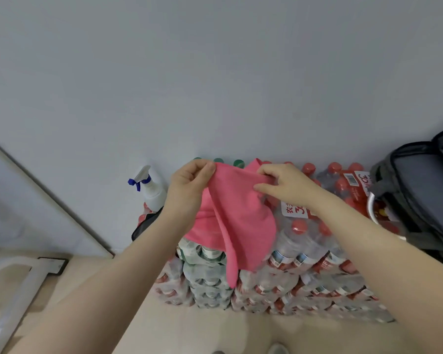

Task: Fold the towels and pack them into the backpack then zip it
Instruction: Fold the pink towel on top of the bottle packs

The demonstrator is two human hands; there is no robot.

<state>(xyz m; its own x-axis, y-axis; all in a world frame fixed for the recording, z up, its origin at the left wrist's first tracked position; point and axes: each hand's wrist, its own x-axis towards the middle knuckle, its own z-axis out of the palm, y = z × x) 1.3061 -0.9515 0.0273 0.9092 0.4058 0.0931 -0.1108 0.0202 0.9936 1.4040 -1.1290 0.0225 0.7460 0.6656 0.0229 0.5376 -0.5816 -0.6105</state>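
Observation:
A pink towel (237, 221) hangs in the air above stacked packs of water bottles. My left hand (189, 185) pinches its upper left corner between thumb and fingers. My right hand (285, 183) pinches the upper edge a little to the right, near the other corner. The cloth droops in folds below both hands, its lowest tip reaching down over the bottle packs. A dark grey backpack (420, 190) stands at the right edge, unzipped, its main compartment gaping; part of it is cut off by the frame.
Shrink-wrapped packs of red-capped and green-capped water bottles (304, 272) are stacked against the grey wall. A white spray bottle (151, 187) with a blue nozzle stands at the left of them. A white frame (13, 290) lies on the beige floor at lower left.

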